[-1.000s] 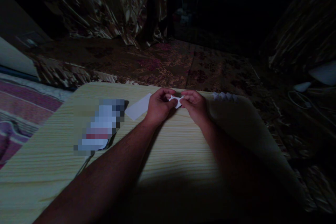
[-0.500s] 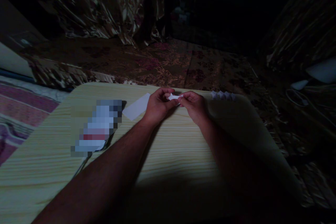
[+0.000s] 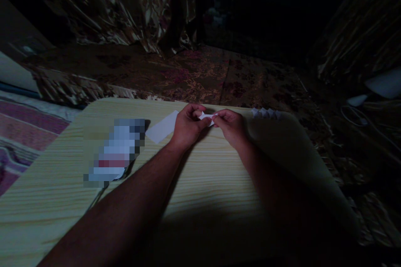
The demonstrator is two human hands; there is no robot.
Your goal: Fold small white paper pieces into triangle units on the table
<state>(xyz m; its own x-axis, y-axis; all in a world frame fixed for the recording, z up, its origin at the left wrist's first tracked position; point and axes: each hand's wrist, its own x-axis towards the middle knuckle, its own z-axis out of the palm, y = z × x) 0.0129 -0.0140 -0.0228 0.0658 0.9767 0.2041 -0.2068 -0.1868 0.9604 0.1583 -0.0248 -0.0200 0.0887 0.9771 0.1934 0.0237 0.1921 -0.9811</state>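
Between both hands is a small piece of folded white paper (image 3: 206, 119), near the far edge of the table. My left hand (image 3: 190, 124) pinches its left side between thumb and fingers. On the other side my right hand (image 3: 230, 124) grips it with thumb and forefinger. The folds are too small and dim to make out fully. Just left of my left hand lies a flat white sheet of paper (image 3: 161, 128). Several small folded white paper shapes (image 3: 266, 113) stand in a row at the far right of the table.
A blurred-out object (image 3: 115, 150) with a cable lies on the left of the pale wooden table (image 3: 200, 183). Patterned cloth (image 3: 188, 71) and curtains border the far side. A white lamp-like object (image 3: 384, 85) with a cord is at the right.
The folded paper has tilted slightly between my fingers, and my fingertips have shifted a little on it. Both hands keep their hold, and the other things stay put.
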